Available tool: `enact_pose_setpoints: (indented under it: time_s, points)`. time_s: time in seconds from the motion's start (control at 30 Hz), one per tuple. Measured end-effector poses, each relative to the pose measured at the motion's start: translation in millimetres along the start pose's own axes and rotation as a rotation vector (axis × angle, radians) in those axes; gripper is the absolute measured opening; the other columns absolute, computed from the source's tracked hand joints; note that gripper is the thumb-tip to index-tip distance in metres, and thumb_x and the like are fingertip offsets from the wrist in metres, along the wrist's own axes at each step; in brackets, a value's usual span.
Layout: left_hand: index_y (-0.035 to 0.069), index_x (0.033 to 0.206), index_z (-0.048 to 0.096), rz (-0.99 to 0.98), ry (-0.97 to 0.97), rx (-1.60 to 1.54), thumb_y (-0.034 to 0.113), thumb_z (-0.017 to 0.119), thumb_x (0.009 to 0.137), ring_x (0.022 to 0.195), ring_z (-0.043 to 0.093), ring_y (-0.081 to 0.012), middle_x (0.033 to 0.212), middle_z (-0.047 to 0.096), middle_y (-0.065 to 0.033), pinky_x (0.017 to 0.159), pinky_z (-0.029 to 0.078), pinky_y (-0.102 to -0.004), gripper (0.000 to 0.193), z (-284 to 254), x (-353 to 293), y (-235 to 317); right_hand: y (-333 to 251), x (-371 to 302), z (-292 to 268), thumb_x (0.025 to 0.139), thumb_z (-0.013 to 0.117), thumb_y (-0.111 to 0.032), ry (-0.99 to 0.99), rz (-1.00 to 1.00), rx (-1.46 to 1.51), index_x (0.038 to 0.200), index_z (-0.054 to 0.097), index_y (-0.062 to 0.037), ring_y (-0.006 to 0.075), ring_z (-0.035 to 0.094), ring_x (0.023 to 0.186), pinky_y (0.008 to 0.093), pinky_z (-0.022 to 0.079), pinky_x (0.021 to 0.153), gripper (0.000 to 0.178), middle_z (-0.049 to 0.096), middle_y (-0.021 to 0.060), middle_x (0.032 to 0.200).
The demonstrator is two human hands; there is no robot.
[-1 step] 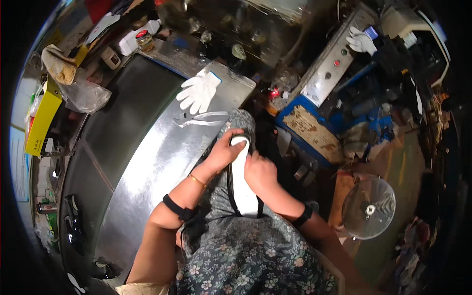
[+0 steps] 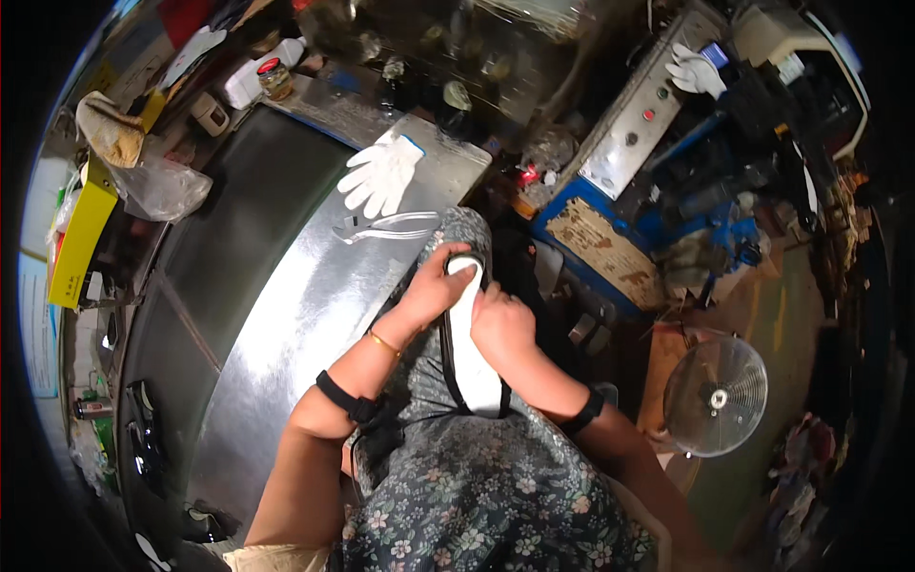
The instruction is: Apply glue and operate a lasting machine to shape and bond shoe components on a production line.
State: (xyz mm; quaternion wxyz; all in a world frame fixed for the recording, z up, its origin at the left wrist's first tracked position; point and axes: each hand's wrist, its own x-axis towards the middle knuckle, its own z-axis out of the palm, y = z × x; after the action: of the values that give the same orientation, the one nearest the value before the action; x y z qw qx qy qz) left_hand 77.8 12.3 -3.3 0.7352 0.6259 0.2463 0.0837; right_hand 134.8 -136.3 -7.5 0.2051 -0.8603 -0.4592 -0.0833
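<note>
A long shoe (image 2: 467, 357) rests on my lap, its white sole-shaped face upward with a thin black edge around it. My left hand (image 2: 436, 291) grips its far end, thumb pressed on the white face and fingers around the edge. My right hand (image 2: 503, 324) is closed at the right edge near that end; its fingertips seem to pinch the black edging, but they are partly hidden. A patterned grey cloth (image 2: 465, 227) covers my knee. On the metal table to the left lie pincers (image 2: 391, 227) and a white glove (image 2: 383, 173).
The metal table (image 2: 262, 381) borders a dark conveyor belt (image 2: 191, 286), with black shoes (image 2: 143, 429) at its near left. A yellow box (image 2: 84, 234) stands at far left. A blue machine (image 2: 548, 224) is ahead right; a round fan (image 2: 715, 396) stands on the right.
The whole view has shifted very slightly. Both hands keep their hold on the shoe; the right fingers have moved a little along its edge.
</note>
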Motion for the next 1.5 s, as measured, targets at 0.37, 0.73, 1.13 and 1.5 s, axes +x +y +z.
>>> enact_pose_setpoints:
  time_s: [0.37, 0.73, 1.13, 1.5]
  points:
    - [-0.001, 0.135, 0.048, 0.035, 0.279, -0.239, 0.039, 0.04, 0.101, 0.121, 0.051, -0.0265, 0.128, 0.058, -0.0153, 0.105, 0.038, -0.0379, 0.053, 5.0, -39.4, 5.5, 7.2, -31.7, 13.2, 0.101, 0.045, -0.038, -0.471, 0.465, 1.337, 0.146, 0.026, -0.0006, 0.0298, 0.048, 0.124, 0.037, 0.036, 0.105, 0.062, 0.051, 0.0206, 0.133]
    - [0.005, 0.077, 0.054, 0.332, 0.504, 1.383, 0.029, 0.049, 0.097, 0.047, 0.06, -0.0298, 0.058, 0.061, -0.0118, 0.047, 0.049, -0.0429, 0.031, -8.1, -80.0, -0.9, -30.1, -47.9, 19.5, 0.099, 0.048, -0.032, -0.243, 0.254, 1.016, 0.146, 0.011, 0.0074, 0.0461, 0.038, 0.132, 0.0433, 0.035, 0.106, 0.071, 0.033, 0.0372, 0.141]
    - [0.0, 0.094, 0.07, -0.1, 0.238, 1.07, 0.04, 0.024, 0.101, 0.094, 0.065, -0.0409, 0.096, 0.066, -0.0278, 0.083, 0.05, -0.0485, 0.062, -9.8, 19.9, 28.9, 30.7, 90.3, 34.6, 0.099, 0.046, -0.05, -0.261, 0.625, 0.898, 0.103, 0.064, 0.0012, 0.0211, 0.062, 0.091, 0.0332, 0.046, 0.086, 0.054, 0.069, 0.0084, 0.097]
    - [0.007, 0.154, 0.003, -0.151, -0.22, 0.443, 0.028, 0.073, 0.085, 0.131, 0.044, -0.0266, 0.138, 0.049, -0.0165, 0.109, 0.035, -0.0367, 0.1, 3.9, -128.0, 28.9, 32.7, 69.0, 70.6, 0.105, 0.034, -0.033, -0.293, 0.7, 1.754, 0.108, 0.062, -0.0034, 0.0179, 0.062, 0.094, 0.0325, 0.049, 0.086, 0.041, 0.067, 0.0091, 0.105]
